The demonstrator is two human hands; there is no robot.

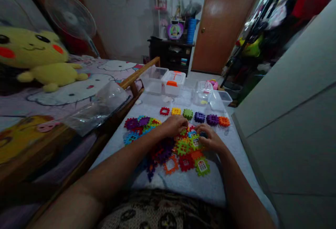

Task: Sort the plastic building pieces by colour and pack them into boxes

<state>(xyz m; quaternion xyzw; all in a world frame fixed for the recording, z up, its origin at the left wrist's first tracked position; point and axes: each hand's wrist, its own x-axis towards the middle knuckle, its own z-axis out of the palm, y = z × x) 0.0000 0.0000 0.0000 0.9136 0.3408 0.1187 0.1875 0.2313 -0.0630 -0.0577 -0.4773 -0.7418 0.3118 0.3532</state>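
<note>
My left hand (174,125) is over the pile of coloured interlocking plastic tiles (165,149), its fingers bent down together. What they pinch, if anything, is hidden. At the pile's right side is my right hand (210,138), its thumb and fingers curved and apart, close to a green window tile (195,142). Nearer to me lie an orange frame tile (171,164), a red tile (186,162) and another green window tile (202,166). Beyond my hands runs a row with a red tile (164,111), a yellow stack (176,111), a green stack (188,113) and a purple stack (212,119).
Behind the row stand a clear bin (153,82), a lidded box with orange latches (174,80) and other clear containers (204,90). A wooden bed rail (131,78) borders the left, with a plastic bag (97,108) beside it. A pale panel (288,117) rises on the right.
</note>
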